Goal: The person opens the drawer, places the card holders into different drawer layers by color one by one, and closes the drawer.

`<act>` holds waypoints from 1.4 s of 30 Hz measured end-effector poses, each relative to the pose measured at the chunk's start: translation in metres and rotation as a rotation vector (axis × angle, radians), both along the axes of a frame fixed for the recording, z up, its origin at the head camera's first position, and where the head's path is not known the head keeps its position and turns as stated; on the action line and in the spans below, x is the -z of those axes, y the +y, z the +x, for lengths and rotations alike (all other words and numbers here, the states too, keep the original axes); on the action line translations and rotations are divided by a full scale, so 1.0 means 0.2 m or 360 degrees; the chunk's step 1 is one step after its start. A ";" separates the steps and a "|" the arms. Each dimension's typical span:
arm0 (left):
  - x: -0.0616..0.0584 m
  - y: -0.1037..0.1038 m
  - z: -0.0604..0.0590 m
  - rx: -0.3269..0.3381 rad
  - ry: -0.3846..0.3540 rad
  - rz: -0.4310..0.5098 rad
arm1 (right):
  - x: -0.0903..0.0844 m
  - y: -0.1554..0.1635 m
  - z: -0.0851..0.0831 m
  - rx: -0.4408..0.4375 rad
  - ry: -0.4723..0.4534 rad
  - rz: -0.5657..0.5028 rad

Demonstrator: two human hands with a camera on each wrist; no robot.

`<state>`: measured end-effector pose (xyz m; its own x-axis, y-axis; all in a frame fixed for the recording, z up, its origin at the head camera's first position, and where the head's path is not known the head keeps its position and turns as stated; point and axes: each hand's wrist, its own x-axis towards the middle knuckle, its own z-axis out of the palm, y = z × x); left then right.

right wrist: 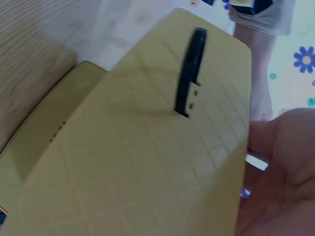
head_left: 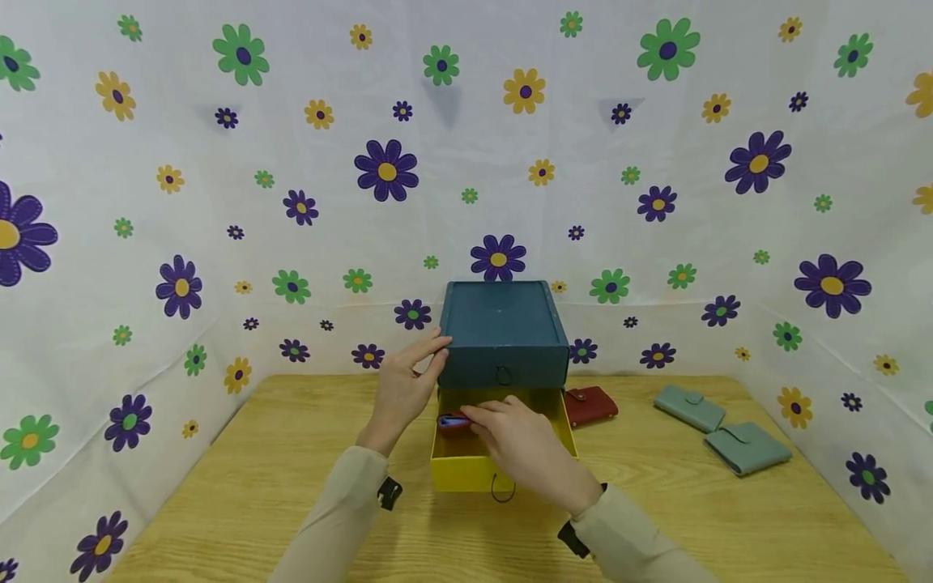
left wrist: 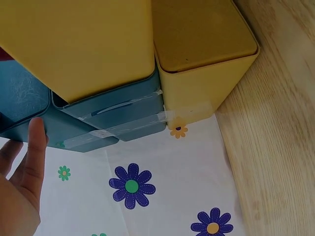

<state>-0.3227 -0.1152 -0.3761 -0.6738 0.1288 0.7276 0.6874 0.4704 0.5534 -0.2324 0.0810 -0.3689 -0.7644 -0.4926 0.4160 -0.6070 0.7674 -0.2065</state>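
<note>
The yellow drawer (head_left: 466,474) is pulled out far from the blue box (head_left: 503,332), so it could tip or slide off if the right hand (head_left: 521,449) presses down on its front part; this is only my judgement. The left hand (head_left: 404,389) rests with straight, relaxed fingers against the left side of the box and grips nothing, so the box may shift on the table (head_left: 291,486) if the drawer is pushed or pulled with force. The small red thing (head_left: 453,422) could also catch on the edge of the opening, because it seems to lie near the back of the drawer.

The right hand reaches into the drawer, and its fingertips touch or pinch the red thing; I cannot tell if the fingers really close on it. This thing is small and flat, red with a blue part, maybe a little wallet, and it is mostly hidden by the hand. The drawer is bright yellow with a dark loop handle (head_left: 501,489) at the front. On the table to the right lie a red wallet (head_left: 590,405) and two grey-green wallets (head_left: 717,429), apart from the box.
</note>
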 end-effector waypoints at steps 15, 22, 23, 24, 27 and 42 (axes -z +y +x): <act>0.00 0.00 0.00 -0.0012 0.0009 -0.0013 | -0.02 0.03 -0.06 -0.0027 -0.0588 -0.0279; 0.01 0.00 0.00 0.0005 -0.0030 0.0001 | 0.00 0.02 -0.08 -0.0019 -0.0642 -0.0302; 0.01 0.00 0.00 0.0004 -0.0028 0.0001 | 0.00 0.02 -0.08 -0.0014 -0.0650 -0.0317; 0.01 0.00 0.00 0.0001 -0.0019 -0.0001 | -0.01 0.02 -0.08 -0.0007 -0.0650 -0.0329; 0.00 0.00 0.00 -0.0003 0.0007 -0.0002 | -0.02 0.04 -0.08 0.0022 -0.0636 -0.0362; 0.01 0.01 -0.01 0.0007 -0.0034 0.0041 | -0.05 0.15 -0.06 0.0159 -0.0417 -0.0489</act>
